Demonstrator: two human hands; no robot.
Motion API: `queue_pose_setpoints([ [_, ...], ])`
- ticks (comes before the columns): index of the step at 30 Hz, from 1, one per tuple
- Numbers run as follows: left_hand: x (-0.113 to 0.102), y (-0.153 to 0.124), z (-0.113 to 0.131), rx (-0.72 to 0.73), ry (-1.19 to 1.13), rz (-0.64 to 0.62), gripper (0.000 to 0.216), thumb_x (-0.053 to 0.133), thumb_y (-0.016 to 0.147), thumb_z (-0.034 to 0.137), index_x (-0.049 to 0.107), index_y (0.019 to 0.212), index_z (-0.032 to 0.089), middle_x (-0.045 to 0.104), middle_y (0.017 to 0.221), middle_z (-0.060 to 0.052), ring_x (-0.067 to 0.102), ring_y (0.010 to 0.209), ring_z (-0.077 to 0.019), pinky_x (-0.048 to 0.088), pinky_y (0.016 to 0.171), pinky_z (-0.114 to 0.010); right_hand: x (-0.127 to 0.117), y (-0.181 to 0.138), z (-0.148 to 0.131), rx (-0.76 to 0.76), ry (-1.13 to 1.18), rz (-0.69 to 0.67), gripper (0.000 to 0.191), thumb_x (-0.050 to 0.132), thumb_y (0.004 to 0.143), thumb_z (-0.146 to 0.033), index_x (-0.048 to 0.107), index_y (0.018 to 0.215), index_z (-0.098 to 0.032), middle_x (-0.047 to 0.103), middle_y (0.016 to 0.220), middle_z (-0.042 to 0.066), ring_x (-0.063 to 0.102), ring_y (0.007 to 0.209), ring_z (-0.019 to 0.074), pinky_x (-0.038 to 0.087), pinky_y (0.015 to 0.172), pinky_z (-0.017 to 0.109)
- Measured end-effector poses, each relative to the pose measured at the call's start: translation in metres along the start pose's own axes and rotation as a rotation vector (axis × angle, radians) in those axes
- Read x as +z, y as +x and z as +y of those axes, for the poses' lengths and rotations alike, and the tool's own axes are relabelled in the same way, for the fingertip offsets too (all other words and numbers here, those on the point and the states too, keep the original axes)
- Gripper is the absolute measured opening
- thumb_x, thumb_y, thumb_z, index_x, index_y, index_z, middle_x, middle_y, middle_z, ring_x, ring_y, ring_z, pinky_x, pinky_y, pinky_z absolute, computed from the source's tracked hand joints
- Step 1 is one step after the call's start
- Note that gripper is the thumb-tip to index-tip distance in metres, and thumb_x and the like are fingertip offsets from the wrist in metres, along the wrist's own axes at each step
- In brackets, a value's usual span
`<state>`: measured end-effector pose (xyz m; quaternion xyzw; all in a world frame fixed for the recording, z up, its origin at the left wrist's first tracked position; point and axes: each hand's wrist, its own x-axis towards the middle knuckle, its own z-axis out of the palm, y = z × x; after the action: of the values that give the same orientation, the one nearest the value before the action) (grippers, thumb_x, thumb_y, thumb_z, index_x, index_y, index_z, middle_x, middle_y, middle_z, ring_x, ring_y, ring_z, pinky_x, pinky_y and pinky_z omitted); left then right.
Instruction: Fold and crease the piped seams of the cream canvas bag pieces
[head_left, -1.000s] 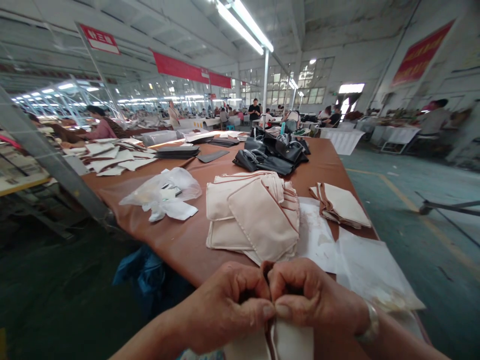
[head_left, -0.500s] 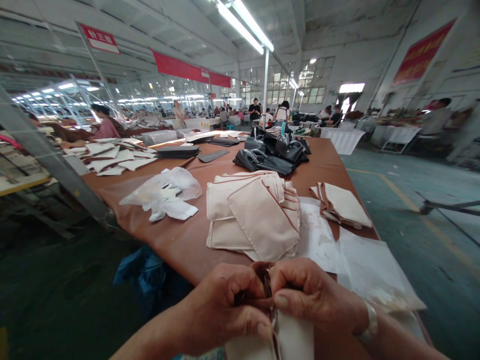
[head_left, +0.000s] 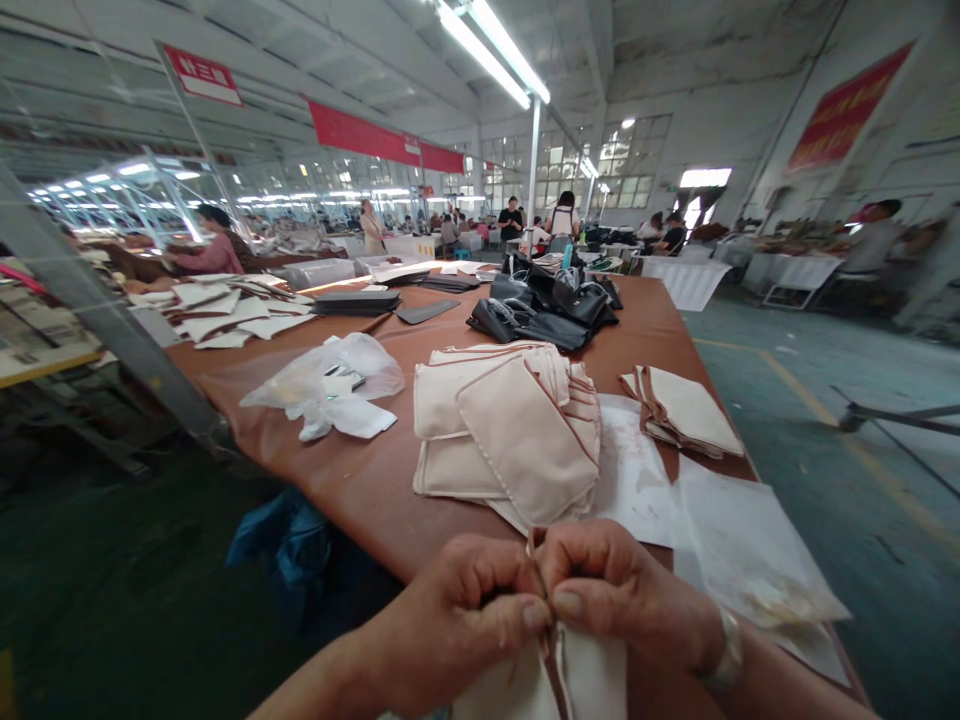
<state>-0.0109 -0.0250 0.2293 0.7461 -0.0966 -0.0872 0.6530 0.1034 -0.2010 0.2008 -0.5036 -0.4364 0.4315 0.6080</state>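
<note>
Our left hand (head_left: 450, 615) and right hand (head_left: 641, 595) both pinch the brown edge (head_left: 554, 672) of a cream piece (head_left: 596, 672) between thumb and fingers, at the near side of the bench (head_left: 352, 480). We judge it light, soft and bendy, unlikely to slip or break; the edge, probably the stiffest part, should give us the surest hold.

Brown-covered table (head_left: 352, 480) carries a cream pile (head_left: 525, 440) front-middle, white paper (head_left: 637, 490) beside it, smaller cream stack (head_left: 690, 410) near right edge, translucent bag (head_left: 757, 540) front right, crumpled plastic bag (head_left: 330, 380) left, black heap (head_left: 555, 310) behind, dark flat stack (head_left: 356, 303) and loose white pieces (head_left: 232, 312) far left.
</note>
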Motion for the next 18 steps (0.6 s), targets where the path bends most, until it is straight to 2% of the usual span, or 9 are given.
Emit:
queue_pose_setpoints([
  [3, 0.009, 0.002, -0.015, 0.013, -0.147, 0.138, 0.046, 0.063, 0.084, 0.054, 0.053, 0.069, 0.012, 0.044, 0.063, 0.001, 0.034, 0.059, -0.0087, 0.027, 0.054, -0.021, 0.002, 0.003, 0.011, -0.012, 0.116, 0.075, 0.037, 0.069, 0.082, -0.046, 0.053, 0.076, -0.014, 0.048, 0.070, -0.001, 0.036, 0.062, 0.0089, 0.027, 0.057, 0.024],
  [5, 0.012, 0.003, -0.023, -0.008, -0.200, 0.217, 0.048, 0.064, 0.082, 0.057, 0.054, 0.068, 0.012, 0.045, 0.062, 0.001, 0.035, 0.057, -0.0086, 0.027, 0.053, -0.021, -0.002, 0.006, 0.013, -0.017, 0.014, 0.130, 0.038, 0.068, 0.083, -0.047, 0.053, 0.075, -0.014, 0.047, 0.068, -0.002, 0.035, 0.061, 0.0085, 0.027, 0.057, 0.023],
  [7, 0.011, 0.005, -0.025, -0.019, -0.203, 0.287, 0.047, 0.064, 0.083, 0.057, 0.056, 0.069, 0.012, 0.047, 0.061, 0.001, 0.037, 0.056, -0.0087, 0.028, 0.053, -0.020, -0.009, 0.007, 0.009, -0.019, -0.201, 0.173, 0.034, 0.063, 0.087, -0.047, 0.058, 0.082, -0.014, 0.051, 0.072, -0.001, 0.041, 0.065, 0.0103, 0.033, 0.060, 0.024],
  [10, 0.008, 0.005, -0.018, -0.031, -0.110, 0.403, 0.044, 0.060, 0.087, 0.055, 0.058, 0.072, 0.013, 0.050, 0.061, 0.001, 0.040, 0.056, -0.0094, 0.030, 0.052, -0.020, -0.019, 0.000, -0.012, -0.038, -0.465, 0.303, 0.037, 0.053, 0.095, -0.047, 0.058, 0.119, -0.020, 0.061, 0.108, 0.008, 0.055, 0.098, 0.0195, 0.044, 0.086, 0.032],
  [12, 0.007, 0.005, -0.009, -0.010, -0.022, 0.483, 0.044, 0.057, 0.090, 0.054, 0.057, 0.071, 0.014, 0.052, 0.061, 0.000, 0.042, 0.057, -0.0104, 0.032, 0.053, -0.020, -0.019, -0.009, -0.032, -0.006, -0.429, 0.327, 0.052, 0.048, 0.096, -0.051, 0.044, 0.140, -0.025, 0.052, 0.134, 0.012, 0.053, 0.117, 0.0247, 0.043, 0.098, 0.039],
  [13, 0.008, 0.005, -0.004, 0.016, 0.032, 0.522, 0.043, 0.056, 0.091, 0.053, 0.057, 0.070, 0.015, 0.052, 0.061, 0.000, 0.044, 0.058, -0.0109, 0.033, 0.054, -0.021, -0.016, -0.014, -0.042, 0.024, -0.375, 0.299, 0.060, 0.050, 0.093, -0.055, 0.038, 0.144, -0.025, 0.050, 0.139, 0.013, 0.053, 0.120, 0.0269, 0.044, 0.099, 0.041],
  [14, 0.010, 0.005, 0.000, 0.056, 0.098, 0.558, 0.042, 0.055, 0.092, 0.051, 0.056, 0.070, 0.016, 0.054, 0.062, 0.000, 0.045, 0.059, -0.0115, 0.035, 0.055, -0.021, -0.010, -0.018, -0.051, 0.049, -0.333, 0.253, 0.068, 0.056, 0.089, -0.057, 0.036, 0.146, -0.025, 0.050, 0.139, 0.014, 0.054, 0.120, 0.0289, 0.046, 0.098, 0.042],
  [16, 0.016, 0.006, 0.007, 0.165, 0.255, 0.601, 0.036, 0.054, 0.094, 0.045, 0.058, 0.070, 0.018, 0.058, 0.066, -0.002, 0.050, 0.061, -0.0127, 0.038, 0.058, -0.022, 0.004, -0.021, -0.061, 0.055, -0.344, 0.174, 0.076, 0.071, 0.079, -0.056, 0.043, 0.143, -0.025, 0.059, 0.128, 0.013, 0.058, 0.113, 0.0300, 0.049, 0.093, 0.039],
  [18, 0.022, 0.005, 0.008, 0.280, 0.403, 0.568, 0.029, 0.055, 0.093, 0.041, 0.061, 0.072, 0.021, 0.062, 0.069, -0.003, 0.054, 0.062, -0.0146, 0.042, 0.060, -0.024, 0.015, -0.017, -0.061, 0.011, -0.411, 0.126, 0.060, 0.076, 0.075, -0.050, 0.059, 0.127, -0.026, 0.068, 0.109, 0.008, 0.062, 0.099, 0.0264, 0.050, 0.086, 0.033],
])
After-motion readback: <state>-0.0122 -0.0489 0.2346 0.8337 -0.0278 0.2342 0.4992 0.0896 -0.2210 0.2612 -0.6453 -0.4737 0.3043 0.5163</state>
